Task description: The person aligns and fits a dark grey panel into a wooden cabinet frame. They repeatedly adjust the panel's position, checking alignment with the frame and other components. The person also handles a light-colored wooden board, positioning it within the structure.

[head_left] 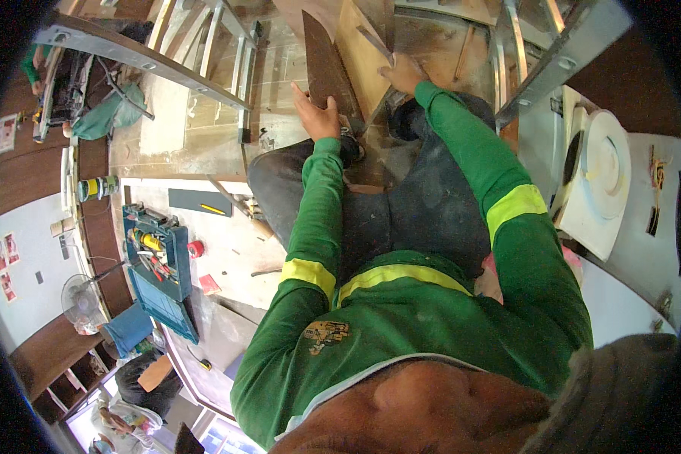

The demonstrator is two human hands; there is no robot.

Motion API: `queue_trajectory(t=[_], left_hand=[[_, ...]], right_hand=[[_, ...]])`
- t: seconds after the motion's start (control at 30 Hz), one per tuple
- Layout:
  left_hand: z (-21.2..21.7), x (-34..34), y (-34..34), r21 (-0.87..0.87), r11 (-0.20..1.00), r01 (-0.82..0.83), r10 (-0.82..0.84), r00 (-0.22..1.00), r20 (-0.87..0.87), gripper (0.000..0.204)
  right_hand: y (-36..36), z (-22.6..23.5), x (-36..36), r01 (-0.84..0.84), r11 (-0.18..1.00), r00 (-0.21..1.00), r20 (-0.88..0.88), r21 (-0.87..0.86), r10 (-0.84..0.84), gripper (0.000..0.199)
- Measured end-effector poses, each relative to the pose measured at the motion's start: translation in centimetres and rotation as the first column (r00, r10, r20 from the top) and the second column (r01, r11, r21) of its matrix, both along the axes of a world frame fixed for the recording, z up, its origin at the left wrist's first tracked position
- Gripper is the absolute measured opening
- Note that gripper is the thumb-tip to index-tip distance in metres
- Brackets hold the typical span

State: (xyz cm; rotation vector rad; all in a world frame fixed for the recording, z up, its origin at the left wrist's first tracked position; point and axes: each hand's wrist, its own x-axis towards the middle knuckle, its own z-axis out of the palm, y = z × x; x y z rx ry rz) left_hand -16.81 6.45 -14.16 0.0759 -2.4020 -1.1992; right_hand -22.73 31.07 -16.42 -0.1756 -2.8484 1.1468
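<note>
My left hand [318,115] is at the near end of a dark brown pointed panel [329,68], its fingers and thumb spread. The thumb lies over the panel's lower part; firm contact is hard to make out. My right hand [403,76] is closed round the near end of a thin grey flat strip [374,42], which slants away to the upper left. Under the strip stands or lies a pale wooden board [362,64], just right of the dark panel. Both pieces are beyond my bent knees.
A metal ladder [159,60] is at the left, another ladder [560,64] at the right. An open teal toolbox [175,261] with hand tools sits on a pale surface at left, near a red tape roll [196,249]. A white round-lidded object [607,170] stands right. Other people work at far left.
</note>
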Motion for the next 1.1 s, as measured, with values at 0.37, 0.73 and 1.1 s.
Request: queue_trajectory(t=[0.37,0.73,1.1], left_hand=[[-3.8,0.4,-0.5,-0.559,0.812,0.168,0.182,0.837,0.517,0.106],[-8.1,-2.1,0.2,-0.114,0.922,0.369,-0.233,0.768,0.596,0.056],[-11.5,-3.5,-2.2,0.022,0.954,0.300,-0.274,0.835,0.478,0.037]], right_hand=[[-0.3,-2.6,2.7,-0.189,0.966,0.976,0.142,0.174,0.166,0.060],[1.6,-0.6,3.7,-0.374,0.815,0.813,0.580,0.442,0.058,0.063],[-5.5,2.2,4.5,-0.061,0.949,0.695,0.669,-0.310,0.263,0.082]])
